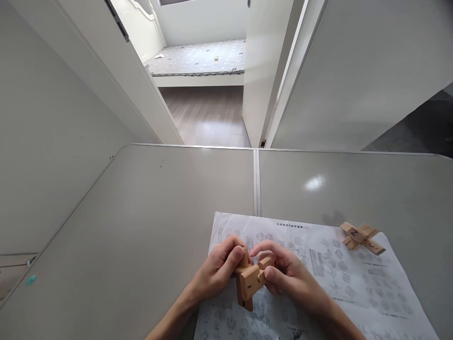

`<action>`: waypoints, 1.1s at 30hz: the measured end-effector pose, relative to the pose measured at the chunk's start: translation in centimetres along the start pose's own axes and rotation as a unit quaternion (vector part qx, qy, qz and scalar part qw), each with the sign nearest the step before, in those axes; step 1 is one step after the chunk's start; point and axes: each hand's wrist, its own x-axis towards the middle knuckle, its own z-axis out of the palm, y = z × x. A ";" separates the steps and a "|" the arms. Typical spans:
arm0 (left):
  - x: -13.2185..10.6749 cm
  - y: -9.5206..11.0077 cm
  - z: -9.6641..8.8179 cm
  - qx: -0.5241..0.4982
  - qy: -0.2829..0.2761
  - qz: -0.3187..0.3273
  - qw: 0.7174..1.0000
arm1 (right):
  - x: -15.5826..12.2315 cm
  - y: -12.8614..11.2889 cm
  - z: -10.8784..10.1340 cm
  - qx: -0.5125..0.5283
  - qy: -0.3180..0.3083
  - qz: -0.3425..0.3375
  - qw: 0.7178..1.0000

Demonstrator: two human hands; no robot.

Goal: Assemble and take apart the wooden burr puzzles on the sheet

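Observation:
Several notched wooden puzzle pieces, partly fitted together, form a wooden puzzle (248,283) held above the paper sheet. My left hand (223,264) is closed on its left side, the thumb pressed against an upright piece. On the other side, my right hand (288,271) pinches a short rounded wooden piece that meets the block at its right. A dark mark shows on the face of the front piece. My fingers hide the back of the puzzle. Beneath both hands lies the printed instruction sheet (339,293) with rows of small diagrams.
A second group of crossed wooden pieces (361,237) with printed marks sits at the sheet's upper right. The grey table (170,212) has a seam strip (256,182) across it. Beyond its far edge, an open doorway shows a bed (201,59). A wall stands at the left.

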 end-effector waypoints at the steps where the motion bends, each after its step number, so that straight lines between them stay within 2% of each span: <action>1: 0.0 0.0 0.0 -0.003 0.002 -0.001 1.000 | 0.0 -0.1 0.0 0.002 -0.002 -0.001 1.000; 9: 0.5 -0.3 0.0 -0.079 0.041 0.001 0.996 | 0.2 -0.3 0.4 0.002 0.013 -0.007 1.000; 16: 0.6 -0.4 0.0 -0.190 -0.010 -0.002 0.982 | 0.5 0.2 0.9 0.003 0.007 0.004 1.000; 21: 0.4 -1.1 -0.1 -0.301 -0.065 -0.031 0.951 | 0.2 0.7 0.9 -0.002 -0.002 -0.005 1.000; 26: 0.6 -1.0 -0.1 -0.340 -0.064 -0.022 0.938 | 0.0 0.6 0.9 -0.007 -0.016 -0.004 1.000; 33: 0.7 -0.9 -0.2 -0.342 -0.059 -0.004 0.938 | 0.1 0.4 0.8 0.014 -0.048 0.009 0.999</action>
